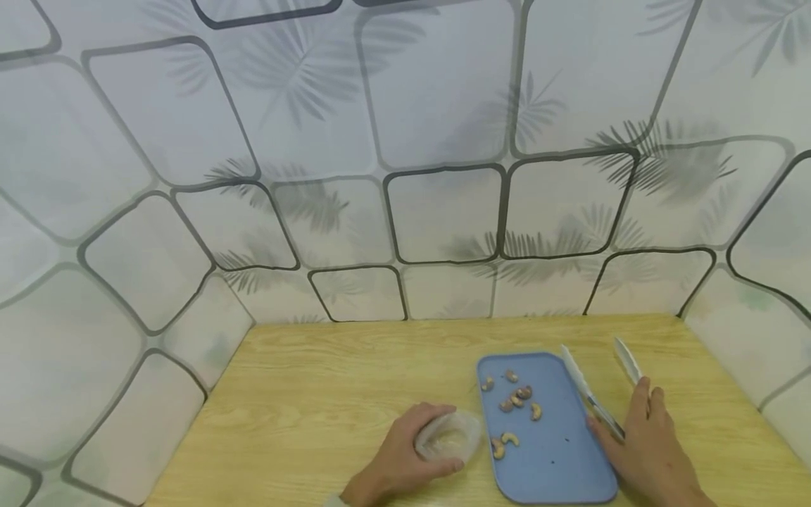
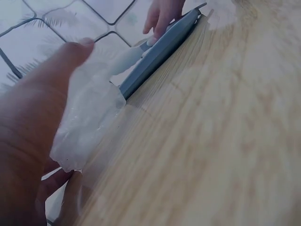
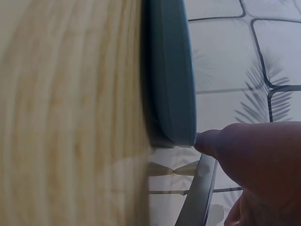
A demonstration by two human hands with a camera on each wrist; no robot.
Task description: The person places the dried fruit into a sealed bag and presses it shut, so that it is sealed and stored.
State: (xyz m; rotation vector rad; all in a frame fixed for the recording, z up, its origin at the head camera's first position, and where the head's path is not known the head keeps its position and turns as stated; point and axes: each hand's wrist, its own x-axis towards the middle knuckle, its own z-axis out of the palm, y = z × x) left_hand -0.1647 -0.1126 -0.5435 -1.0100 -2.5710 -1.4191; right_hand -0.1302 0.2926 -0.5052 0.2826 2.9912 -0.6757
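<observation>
My left hand (image 1: 405, 451) curls its thumb and fingers round a small translucent plastic bag (image 1: 451, 438), its crinkled mouth facing up. The bag stands close to the left edge of a blue tray (image 1: 545, 458). Several cashews (image 1: 516, 398), some pale and some brown-skinned, lie scattered over the tray's left half. At the tray's right edge my right hand (image 1: 659, 451) holds metal tongs (image 1: 592, 394), thumb on one arm and fingers on the other, with the arms spread wide. In the right wrist view the thumb (image 3: 209, 142) is right at the tray's rim.
Everything lies on a wood-grain table (image 1: 304, 394). Patterned walls (image 1: 443, 211) rise behind it and on both sides. A few dark crumbs dot the tray's right half.
</observation>
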